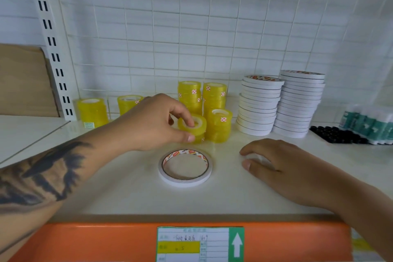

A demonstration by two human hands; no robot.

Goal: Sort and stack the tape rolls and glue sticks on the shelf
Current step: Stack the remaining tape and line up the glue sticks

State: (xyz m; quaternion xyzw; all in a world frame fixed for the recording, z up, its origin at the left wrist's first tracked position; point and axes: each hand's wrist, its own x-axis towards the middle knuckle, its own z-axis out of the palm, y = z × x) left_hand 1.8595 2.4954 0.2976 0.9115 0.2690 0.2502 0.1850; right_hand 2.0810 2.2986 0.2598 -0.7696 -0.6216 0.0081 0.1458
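**Yellow tape roll in a fingertip pinch beside crowded stacks**

Yellow clear-tape roll [192, 126] sits between the thumb and forefinger of the left hand [155, 123]: the thumb presses its near wall, the forefinger tip rests on the core rim. Whether the roll is resting on another roll beneath it or is just clear of the shelf [127, 187] cannot be told. Just beyond the fingertips on the right stands a short yellow stack [220, 125], touching or nearly touching the held roll; behind it rise two taller yellow stacks [202, 97]. A sideways nudge from the knuckles or the roll is likely to topple these, since each column stands free with nothing bracing it. The shallow pinch may also let the smooth roll slip. Nearer than the thumb lies a flat white double-sided tape ring [185, 167], untouched. The right hand [282, 161] rests on the shelf, fingers loosely curled, holding nothing. Farther right, two leaning white tape stacks [280, 106] look unsteady. Glue sticks [370, 123] lie at the far right.
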